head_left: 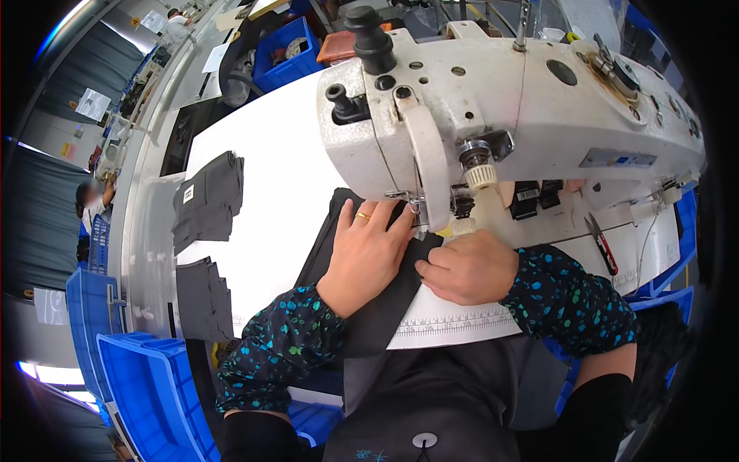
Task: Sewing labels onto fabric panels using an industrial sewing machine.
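Observation:
A dark grey cloth piece (377, 327) runs from the table's near edge up under the needle area of a white sewing machine (493, 92). My left hand (368, 250), a ring on one finger, lies on this cloth with its fingers spread, fingertips close to the presser foot (418, 206). On the other side, my right hand (471, 268) is closed, with curled fingers at the cloth's right edge just below the needle area. Its fingertips are partly hidden, but the cloth seems pinched there. The machine's head covers the cloth's far end.
Two stacks of dark cloth pieces (209, 202) (205, 300) lie at the left of the white table. Red-handled thread snips (603, 245) and small black packets (526, 201) lie to the right. Blue bins (154, 393) stand at lower left. A printed ruler (454, 323) follows the near edge.

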The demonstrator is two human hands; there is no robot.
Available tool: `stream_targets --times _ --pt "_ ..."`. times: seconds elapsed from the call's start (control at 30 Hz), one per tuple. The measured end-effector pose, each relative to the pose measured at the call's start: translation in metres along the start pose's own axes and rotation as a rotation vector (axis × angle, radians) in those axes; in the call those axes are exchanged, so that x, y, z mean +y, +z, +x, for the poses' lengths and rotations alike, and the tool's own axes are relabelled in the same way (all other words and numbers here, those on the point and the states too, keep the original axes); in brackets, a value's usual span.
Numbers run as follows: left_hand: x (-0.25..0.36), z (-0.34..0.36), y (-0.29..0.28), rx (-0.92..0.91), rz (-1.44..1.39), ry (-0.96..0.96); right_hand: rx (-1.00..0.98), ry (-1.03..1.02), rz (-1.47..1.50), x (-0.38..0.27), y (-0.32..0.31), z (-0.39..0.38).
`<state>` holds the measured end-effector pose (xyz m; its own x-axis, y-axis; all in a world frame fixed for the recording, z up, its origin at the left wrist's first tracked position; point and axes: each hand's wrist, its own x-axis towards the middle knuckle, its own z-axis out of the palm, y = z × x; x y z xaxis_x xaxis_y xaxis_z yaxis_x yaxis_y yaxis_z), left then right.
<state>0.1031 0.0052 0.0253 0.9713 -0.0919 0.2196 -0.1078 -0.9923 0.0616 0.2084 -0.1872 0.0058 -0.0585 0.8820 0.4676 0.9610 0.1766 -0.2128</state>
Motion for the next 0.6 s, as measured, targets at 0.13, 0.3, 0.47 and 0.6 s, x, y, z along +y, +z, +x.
stream_targets --times 0.13,0.3,0.47,0.6 --pt "-0.001 0.004 0.006 0.079 -0.04 0.045 0.011 -0.014 -0.017 0.001 -0.002 0.0" --pt "-0.018 0.017 0.008 0.041 -0.117 -0.099 0.035 -0.038 -0.032 0.001 -0.002 0.0" --pt "-0.037 0.035 -0.001 -0.194 -0.548 -0.274 0.036 -0.069 -0.046 -0.002 -0.006 0.005" --pt "-0.034 0.033 -0.004 -0.179 -0.585 -0.264 0.163 -0.034 -0.322 -0.013 -0.036 -0.024"
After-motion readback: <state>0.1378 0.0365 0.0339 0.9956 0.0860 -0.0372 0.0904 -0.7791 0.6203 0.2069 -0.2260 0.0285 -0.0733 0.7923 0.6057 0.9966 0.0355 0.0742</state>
